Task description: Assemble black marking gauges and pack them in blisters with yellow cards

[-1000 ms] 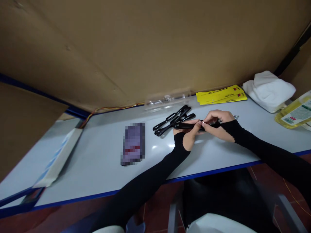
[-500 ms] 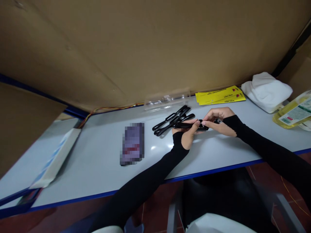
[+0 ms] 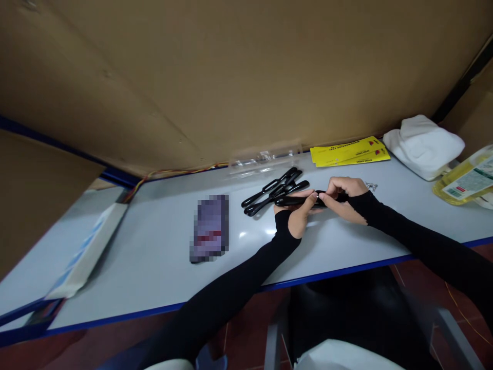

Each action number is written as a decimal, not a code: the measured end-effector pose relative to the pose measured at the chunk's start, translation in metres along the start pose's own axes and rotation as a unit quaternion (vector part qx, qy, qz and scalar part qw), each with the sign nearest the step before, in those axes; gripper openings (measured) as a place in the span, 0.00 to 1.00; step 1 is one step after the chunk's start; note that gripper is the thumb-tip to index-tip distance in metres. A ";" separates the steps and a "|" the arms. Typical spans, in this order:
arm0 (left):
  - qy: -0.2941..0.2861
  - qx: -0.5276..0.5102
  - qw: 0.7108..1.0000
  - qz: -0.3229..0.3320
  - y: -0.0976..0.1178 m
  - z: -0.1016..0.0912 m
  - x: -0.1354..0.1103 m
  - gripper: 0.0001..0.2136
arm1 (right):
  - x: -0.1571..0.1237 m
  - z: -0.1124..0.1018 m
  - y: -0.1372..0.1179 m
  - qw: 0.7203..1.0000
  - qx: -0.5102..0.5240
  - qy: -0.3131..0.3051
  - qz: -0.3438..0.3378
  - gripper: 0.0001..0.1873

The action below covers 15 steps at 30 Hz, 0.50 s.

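Observation:
My left hand (image 3: 299, 220) is closed around a glossy black handle-like piece (image 3: 289, 201), held level just above the table. Its thumb lies along the top of the piece. At the piece's right end, my right hand (image 3: 348, 199) has its thumb and fingers pinched together, touching the left thumb. A tiny pale spot shows between the fingertips, too small to name. Just left of my hands, several similar glossy black pieces (image 3: 265, 195) with slotted middles lie crossed in a pile. A few small silvery metal parts (image 3: 371, 186) rest beyond my right wrist.
Yellow printed cards (image 3: 346, 154) and clear plastic packaging (image 3: 265, 158) lie along the cardboard wall. On the right are a white cloth-like bundle (image 3: 423, 146) and a bottle of yellow liquid (image 3: 462, 180). A blurred-out purple flat object (image 3: 211, 228) lies left of the pile.
My right hand has shifted slightly and curled its fingers more, uncovering the silvery parts behind the wrist. The left hand holds the black piece almost still.

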<state>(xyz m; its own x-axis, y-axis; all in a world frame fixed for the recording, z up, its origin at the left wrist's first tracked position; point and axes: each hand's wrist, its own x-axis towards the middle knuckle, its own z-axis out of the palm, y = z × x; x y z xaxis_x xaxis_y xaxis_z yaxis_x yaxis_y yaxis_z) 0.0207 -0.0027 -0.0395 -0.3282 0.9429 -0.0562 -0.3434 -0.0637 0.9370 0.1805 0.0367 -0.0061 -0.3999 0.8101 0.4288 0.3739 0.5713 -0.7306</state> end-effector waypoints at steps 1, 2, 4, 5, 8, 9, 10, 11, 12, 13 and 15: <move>0.002 0.001 1.000 -0.002 0.000 0.000 0.000 0.20 | 0.000 0.001 0.001 1.000 -0.007 0.005 -0.013 0.20; 0.004 0.001 1.000 -0.003 0.000 0.000 0.000 0.20 | 0.000 0.002 0.001 1.000 -0.015 0.009 -0.021 0.19; 0.007 0.000 1.000 -0.004 0.002 0.000 0.000 0.20 | -0.001 0.001 -0.001 0.999 -0.034 0.013 -0.024 0.17; 0.006 0.000 1.000 -0.006 0.003 0.001 -0.001 0.20 | -0.002 0.001 -0.002 0.999 -0.042 0.014 -0.024 0.17; 0.000 -0.001 1.000 -0.010 0.006 0.001 -0.003 0.19 | -0.004 0.000 -0.006 0.997 -0.069 0.022 -0.038 0.16; 0.001 -0.001 1.000 -0.009 0.007 0.002 -0.004 0.19 | -0.004 0.001 -0.006 0.996 -0.078 0.027 -0.043 0.16; 0.001 -0.001 1.000 -0.007 0.008 0.002 -0.004 0.19 | -0.005 0.002 -0.006 0.995 -0.083 0.032 -0.046 0.15; 0.002 -0.001 1.000 -0.006 0.008 0.002 -0.004 0.19 | -0.005 0.003 -0.006 0.994 -0.085 0.039 -0.048 0.13; 0.003 0.000 1.000 -0.005 0.007 0.002 -0.004 0.19 | -0.005 0.005 -0.005 0.994 -0.083 0.046 -0.050 0.10; 0.004 0.000 1.000 -0.005 0.007 0.002 -0.003 0.20 | -0.005 0.006 -0.004 0.994 -0.077 0.053 -0.057 0.06; 0.005 -0.001 1.000 -0.004 0.005 0.001 -0.001 0.22 | -0.005 0.009 0.000 0.992 -0.067 0.060 -0.087 0.05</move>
<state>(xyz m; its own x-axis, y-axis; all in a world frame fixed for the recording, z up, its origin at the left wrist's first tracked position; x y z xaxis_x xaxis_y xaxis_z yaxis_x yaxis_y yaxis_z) 0.0207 -0.0036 -0.0343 -0.3348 0.9399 -0.0673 -0.3470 -0.0566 0.9362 0.1749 0.0313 -0.0130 -0.3690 0.7025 0.6085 0.4184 0.7102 -0.5662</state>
